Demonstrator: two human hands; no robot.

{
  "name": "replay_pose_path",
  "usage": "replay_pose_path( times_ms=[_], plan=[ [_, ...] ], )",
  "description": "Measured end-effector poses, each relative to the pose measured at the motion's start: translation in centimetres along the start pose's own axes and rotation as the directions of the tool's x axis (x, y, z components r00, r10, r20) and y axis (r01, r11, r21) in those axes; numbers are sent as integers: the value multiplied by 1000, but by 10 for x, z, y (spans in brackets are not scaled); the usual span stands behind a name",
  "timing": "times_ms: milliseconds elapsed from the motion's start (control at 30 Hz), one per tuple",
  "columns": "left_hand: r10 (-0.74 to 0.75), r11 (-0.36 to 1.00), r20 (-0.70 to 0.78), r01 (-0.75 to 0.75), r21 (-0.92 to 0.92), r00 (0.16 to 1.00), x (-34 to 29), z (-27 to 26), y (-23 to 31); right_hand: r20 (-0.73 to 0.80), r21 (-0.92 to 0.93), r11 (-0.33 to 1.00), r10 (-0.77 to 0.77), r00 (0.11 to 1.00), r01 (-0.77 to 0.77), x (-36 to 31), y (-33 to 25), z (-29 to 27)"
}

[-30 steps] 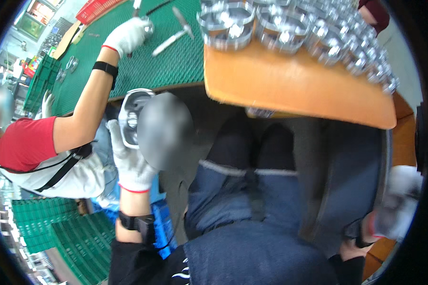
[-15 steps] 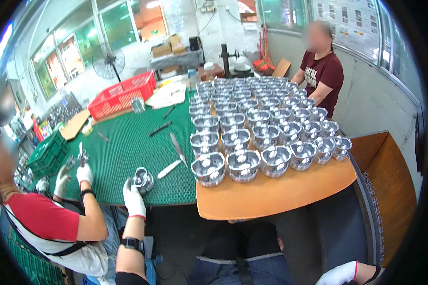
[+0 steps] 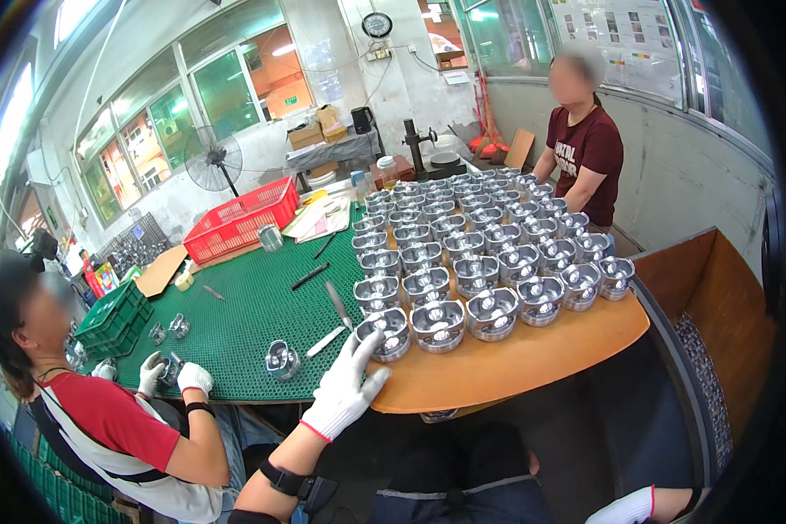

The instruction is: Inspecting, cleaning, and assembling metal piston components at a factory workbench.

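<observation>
My left hand [image 3: 345, 390], in a white knit glove, is at the near left corner of the orange board [image 3: 533, 362]. Its fingers are apart, with the fingertips against or just before the nearest left piston [image 3: 384, 336]; contact is hard to make out. Rows of shiny metal pistons stand on the board, hollow side up. Left of my hand a single piston [image 3: 282, 360] rests on the green mat [image 3: 236, 327]. A white-handled scraper-like tool [image 3: 326, 341] lies between them. My right hand [image 3: 624, 507], also gloved, is low at the right edge, its fingers hidden.
At the left a co-worker's gloved hands [image 3: 183, 377] are around another piston. Beyond the mat stands a red crate [image 3: 240, 220]; green crates [image 3: 113, 316] are at the left. Another person [image 3: 582, 148] stands behind the board. A brown-walled bin [image 3: 703, 288] is at the right.
My left hand has let go of the piston on the mat and moved right to the board's corner. The view has shifted slightly. The co-worker's hands have lowered to the mat.
</observation>
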State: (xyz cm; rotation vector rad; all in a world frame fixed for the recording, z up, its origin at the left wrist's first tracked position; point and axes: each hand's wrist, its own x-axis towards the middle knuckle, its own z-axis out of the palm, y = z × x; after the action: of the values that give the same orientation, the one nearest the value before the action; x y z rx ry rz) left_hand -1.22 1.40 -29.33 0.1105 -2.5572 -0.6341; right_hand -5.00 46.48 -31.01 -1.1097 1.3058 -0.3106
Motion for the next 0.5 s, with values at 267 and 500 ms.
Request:
replay_pose_path(
  times_ms=[267,500],
  plan=[
    [-157,975,-164,127,-182,974,15,19,-18,-2,107,991,-78,997,78,13,38,20],
    [-508,-208,169,71,-976,844,-81,-17,-4,-305,479,849,398,865,-222,5,98,36]
  ],
)
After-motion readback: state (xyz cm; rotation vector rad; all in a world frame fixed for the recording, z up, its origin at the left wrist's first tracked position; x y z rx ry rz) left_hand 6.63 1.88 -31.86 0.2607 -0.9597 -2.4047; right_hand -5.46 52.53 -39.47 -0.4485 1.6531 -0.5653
